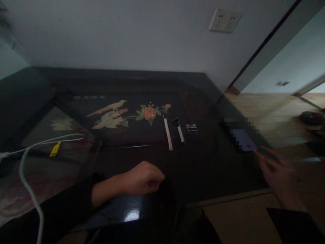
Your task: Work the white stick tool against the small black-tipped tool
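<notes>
My left hand [143,178] rests as a fist on the dark, glossy tabletop [203,162], and nothing shows between its fingers. At the right edge, my right hand [280,173] has its fingers apart, with a fingertip at the near end of a phone [243,140] whose lit screen is blurred out. Between the hands lie a slim pale stick [168,134] with a hole in its near end, a razor [180,134] with a white and black handle, and a small clear pack [192,128] that seems to hold blade cartridges. Neither hand touches these three.
A white cable [27,179] with a yellow tag [55,149] crosses the left side. Inlaid bird and flower pictures [148,113] decorate the tabletop. Behind it stands a white wall with a double socket [224,21]. Wooden floor [264,115] shows beyond the right edge.
</notes>
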A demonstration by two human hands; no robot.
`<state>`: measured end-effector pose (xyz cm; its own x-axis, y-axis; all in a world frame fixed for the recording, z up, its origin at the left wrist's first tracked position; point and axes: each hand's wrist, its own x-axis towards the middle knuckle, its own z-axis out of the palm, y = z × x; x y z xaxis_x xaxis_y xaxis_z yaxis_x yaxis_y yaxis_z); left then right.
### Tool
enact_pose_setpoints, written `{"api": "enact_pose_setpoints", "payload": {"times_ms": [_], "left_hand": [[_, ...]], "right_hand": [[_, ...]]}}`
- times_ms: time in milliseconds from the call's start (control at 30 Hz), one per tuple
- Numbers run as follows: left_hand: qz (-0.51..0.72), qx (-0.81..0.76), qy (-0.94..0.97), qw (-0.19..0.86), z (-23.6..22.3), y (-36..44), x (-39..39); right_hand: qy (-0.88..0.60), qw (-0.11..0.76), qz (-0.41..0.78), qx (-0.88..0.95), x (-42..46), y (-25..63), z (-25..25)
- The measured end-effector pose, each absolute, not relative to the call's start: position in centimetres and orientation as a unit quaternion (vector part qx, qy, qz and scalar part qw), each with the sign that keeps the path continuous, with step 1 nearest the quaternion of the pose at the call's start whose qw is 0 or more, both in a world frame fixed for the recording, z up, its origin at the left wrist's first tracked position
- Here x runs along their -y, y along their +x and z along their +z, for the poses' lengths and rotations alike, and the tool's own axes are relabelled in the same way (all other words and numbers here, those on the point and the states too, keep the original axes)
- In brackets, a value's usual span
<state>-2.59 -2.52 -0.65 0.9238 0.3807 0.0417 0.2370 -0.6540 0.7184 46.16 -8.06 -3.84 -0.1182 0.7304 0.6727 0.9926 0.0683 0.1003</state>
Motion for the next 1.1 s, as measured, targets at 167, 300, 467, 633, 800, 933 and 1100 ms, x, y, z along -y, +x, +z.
{"api": "enact_pose_setpoints", "payload": {"times_ms": [167,300,467,633,800,933,1100], "left_hand": [[0.096,-0.166,0.909,0.369,-0.86,-2.67,2.54],[0.093,-0.169,0.907,0.375,-0.79,-2.62,2.53],[0.088,-0.170,0.905,0.380,-0.61,-2.57,2.53],[0.095,-0.169,0.904,0.381,-0.74,-2.66,2.54],[0.092,-0.168,0.906,0.378,-0.72,-2.65,2.53],[0.090,-0.168,0.909,0.371,-0.70,-2.64,2.53],[0.096,-0.166,0.906,0.377,-0.82,-2.64,2.53]], "right_hand": [[-0.638,0.232,-0.264,0.686,8.08,46.35,-4.01],[-0.645,0.221,-0.263,0.682,8.03,46.58,-4.23],[-0.629,0.210,-0.278,0.695,7.99,46.58,-4.18],[-0.627,0.209,-0.283,0.695,7.94,46.55,-4.15],[-0.633,0.200,-0.271,0.696,7.99,46.53,-4.15],[-0.641,0.196,-0.267,0.693,7.93,46.56,-4.14],[-0.655,0.164,-0.230,0.700,7.61,46.69,-4.21]]}}
